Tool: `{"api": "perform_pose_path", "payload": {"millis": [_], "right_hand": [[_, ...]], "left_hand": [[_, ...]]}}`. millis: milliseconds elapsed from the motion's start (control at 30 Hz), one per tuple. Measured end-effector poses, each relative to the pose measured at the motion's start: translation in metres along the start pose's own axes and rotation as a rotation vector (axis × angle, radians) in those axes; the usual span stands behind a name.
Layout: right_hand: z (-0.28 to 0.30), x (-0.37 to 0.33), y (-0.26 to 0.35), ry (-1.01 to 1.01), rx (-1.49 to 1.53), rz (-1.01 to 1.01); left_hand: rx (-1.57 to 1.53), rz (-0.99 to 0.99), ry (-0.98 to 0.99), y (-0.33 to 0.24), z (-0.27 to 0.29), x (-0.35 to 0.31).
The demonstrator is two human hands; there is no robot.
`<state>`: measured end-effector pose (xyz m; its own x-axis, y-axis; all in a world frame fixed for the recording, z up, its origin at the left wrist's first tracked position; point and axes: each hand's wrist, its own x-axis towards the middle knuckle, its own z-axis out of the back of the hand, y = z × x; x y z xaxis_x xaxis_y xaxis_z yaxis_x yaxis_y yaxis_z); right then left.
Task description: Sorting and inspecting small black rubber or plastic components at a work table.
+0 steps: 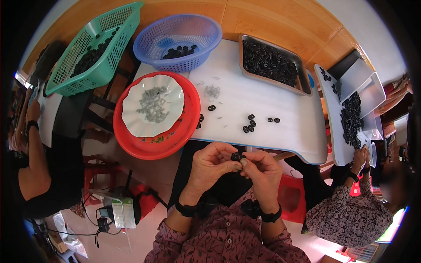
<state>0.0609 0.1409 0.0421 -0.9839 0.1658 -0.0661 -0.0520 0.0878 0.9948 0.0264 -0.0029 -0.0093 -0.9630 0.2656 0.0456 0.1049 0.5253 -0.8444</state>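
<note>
In front of my chest, just off the table's near edge, both hands meet at a small black plastic part (236, 156). My left hand (209, 168) pinches it between thumb and fingertips. The fingertips of my right hand (264, 175) close on its right end; whether a second tiny piece sits between them is hidden. Beyond the hands, several loose black oval parts (245, 129) with slots lie on the white tabletop (280, 140). Left of these, a wavy white plate (131, 115) holds a heap of small clear pieces (153, 105), and it rests in a red round tray (193, 118).
A metal tray (307, 83) full of black parts stands at the back. Blue (144, 48) and green (66, 83) baskets hold more at the left. Loose clear pieces (212, 92) lie mid-table. Co-workers sit left (35, 162) and right (351, 210), the right one beside another tray (335, 144).
</note>
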Motion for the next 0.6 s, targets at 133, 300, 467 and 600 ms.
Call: {"api": "perform_pose_path", "payload": {"millis": [133, 300, 467, 600], "right_hand": [[0.0016, 0.0015, -0.0002, 0.005, -0.008, -0.022], [0.0029, 0.0028, 0.0, -0.001, -0.019, -0.036], [0.0032, 0.0035, 0.0018, -0.004, -0.006, -0.078], [0.0036, 0.003, 0.0024, -0.001, 0.006, -0.094]], "left_hand": [[0.044, -0.01, 0.022, -0.001, 0.0014, 0.0002], [0.061, 0.008, 0.029, -0.0038, 0.0002, 0.0003], [0.085, 0.006, 0.048, -0.0053, 0.0009, 0.0003], [0.102, 0.002, 0.053, -0.0041, 0.0014, 0.0005]]}}
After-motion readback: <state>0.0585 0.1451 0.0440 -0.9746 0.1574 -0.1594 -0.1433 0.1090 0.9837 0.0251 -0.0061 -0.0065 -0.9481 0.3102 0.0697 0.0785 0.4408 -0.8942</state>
